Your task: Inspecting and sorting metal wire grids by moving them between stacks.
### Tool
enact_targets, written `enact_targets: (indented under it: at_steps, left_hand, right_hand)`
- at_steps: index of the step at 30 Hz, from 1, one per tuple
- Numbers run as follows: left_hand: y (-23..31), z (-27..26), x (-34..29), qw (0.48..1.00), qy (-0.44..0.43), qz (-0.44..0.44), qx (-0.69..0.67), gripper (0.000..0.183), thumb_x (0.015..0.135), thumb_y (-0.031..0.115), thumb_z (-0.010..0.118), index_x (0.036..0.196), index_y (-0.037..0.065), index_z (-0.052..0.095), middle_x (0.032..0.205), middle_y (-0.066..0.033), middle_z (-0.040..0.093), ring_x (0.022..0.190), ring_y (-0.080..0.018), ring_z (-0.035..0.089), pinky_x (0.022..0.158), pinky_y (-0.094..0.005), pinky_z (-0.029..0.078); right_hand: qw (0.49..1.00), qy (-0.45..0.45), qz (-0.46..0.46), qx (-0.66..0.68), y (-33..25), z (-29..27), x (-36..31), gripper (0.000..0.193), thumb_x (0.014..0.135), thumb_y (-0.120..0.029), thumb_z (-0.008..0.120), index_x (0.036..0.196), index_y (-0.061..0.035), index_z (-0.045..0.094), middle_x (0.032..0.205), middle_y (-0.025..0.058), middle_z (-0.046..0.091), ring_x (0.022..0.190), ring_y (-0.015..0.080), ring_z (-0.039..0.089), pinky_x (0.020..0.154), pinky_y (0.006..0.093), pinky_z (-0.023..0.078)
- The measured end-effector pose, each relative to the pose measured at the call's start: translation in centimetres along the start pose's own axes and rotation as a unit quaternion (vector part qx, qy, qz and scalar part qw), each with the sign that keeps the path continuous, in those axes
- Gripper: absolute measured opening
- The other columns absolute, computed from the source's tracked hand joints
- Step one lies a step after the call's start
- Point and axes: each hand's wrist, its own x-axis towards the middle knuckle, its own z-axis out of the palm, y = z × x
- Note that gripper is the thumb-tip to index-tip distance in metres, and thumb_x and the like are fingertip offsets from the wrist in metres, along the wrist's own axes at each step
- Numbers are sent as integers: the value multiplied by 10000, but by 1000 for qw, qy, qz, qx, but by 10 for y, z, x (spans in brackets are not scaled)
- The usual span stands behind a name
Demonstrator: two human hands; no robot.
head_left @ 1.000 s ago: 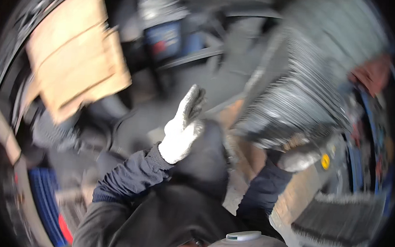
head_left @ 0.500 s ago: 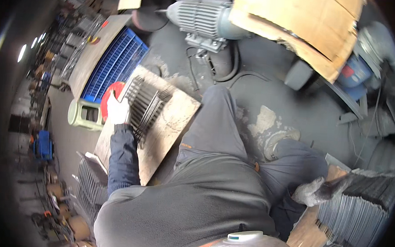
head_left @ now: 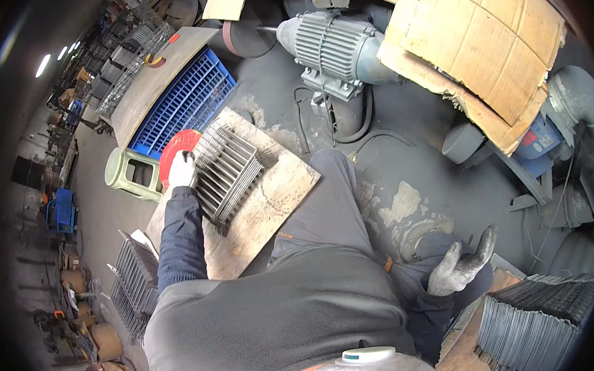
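Left hand (head_left: 183, 170), in a whitish glove, reaches the left edge of a stack of wire racks (head_left: 230, 171) with its fingers bent; whether they grip a bar or merely rest against it, I cannot tell. That stack lies on a wooden desk (head_left: 287, 186) at the person's left, with a red round thing (head_left: 181, 141) just beside it, behind the hand. Right hand (head_left: 452, 276), in a grey-stained glove, is released and holds nothing: thumb and fingers stand well apart above the right leg, near a pile of thin grey plates (head_left: 529, 332). Small orange lettering on the grey trousers (head_left: 333, 211) is too tiny to read. A blue box (head_left: 543, 136) bears a red and white label, equally unclear.
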Motion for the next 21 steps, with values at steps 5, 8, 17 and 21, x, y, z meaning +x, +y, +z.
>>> enact_targets:
  at_steps: [5,8,17,21]
  left_hand:
    - [92,-102,-29,993,46,83,-72,241,1065,295,614,1134,82,705,1051,-194,752,967,-388,729,839,-442,563]
    - [181,-145,-60,963,87,228,-111,121,1014,218,697,1063,114,736,950,-125,756,854,-340,745,760,-403,579]
    - [374,-154,-161,813,34,545,-204,227,847,95,798,1063,73,731,936,-115,725,895,-364,700,873,-459,544]
    - [416,-107,-176,852,100,375,-352,744,734,184,915,1398,15,627,1399,-238,612,1226,-411,626,1080,-473,492]
  right_hand:
    - [994,-19,95,57,0,-8,2,632,993,-33,607,1588,56,413,1641,216,450,1537,339,413,1283,485,301]
    - [981,-83,127,125,-34,12,18,659,952,49,611,1587,19,435,1630,188,467,1491,321,474,1244,449,368]
    - [865,-196,294,356,-51,94,39,355,983,15,707,1316,-43,599,1095,104,705,916,176,701,840,315,583]
    - [859,-109,376,329,-24,57,49,90,1025,-40,681,1091,-72,629,843,23,682,734,119,655,654,273,526]
